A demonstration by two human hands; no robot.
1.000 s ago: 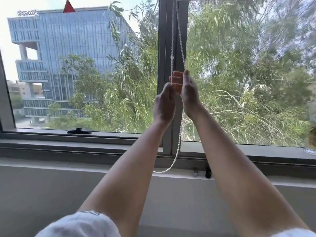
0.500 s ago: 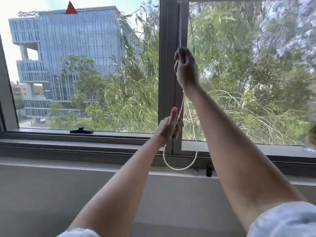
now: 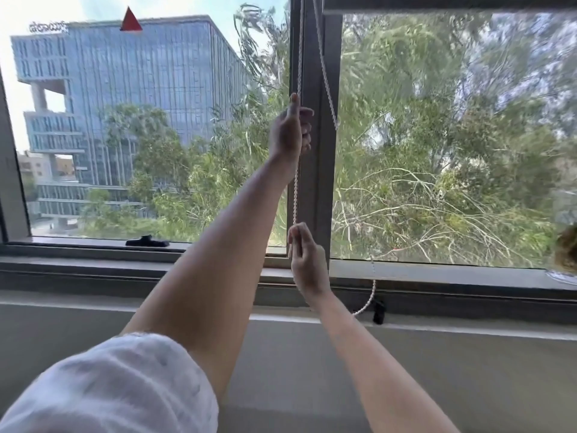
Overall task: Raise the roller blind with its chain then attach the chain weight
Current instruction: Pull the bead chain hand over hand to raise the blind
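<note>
A white bead chain point(image 3: 296, 189) hangs in a loop in front of the grey window post point(image 3: 315, 170). My left hand point(image 3: 288, 129) is raised high and closed around the left strand of the chain. Lower down, my right hand point(image 3: 307, 260) pinches the same strand at sill height. The chain's other strand point(image 3: 326, 79) runs slack to the right and its lower bend point(image 3: 370, 295) hangs by the ledge. The blind's bottom bar point(image 3: 449, 7) shows at the very top right. A small black piece point(image 3: 378, 311), possibly the chain weight, stands on the ledge.
A black window handle point(image 3: 146, 241) lies on the left sill. The wide grey ledge point(image 3: 125, 310) runs below the window frame. Glass panes show a glass building and trees outside. A brown object point(image 3: 566, 250) sits at the far right edge.
The hands have swapped heights: my left hand went from sill height up the chain, and my right hand came down from high to sill height. The loop's lower bend swung right.
</note>
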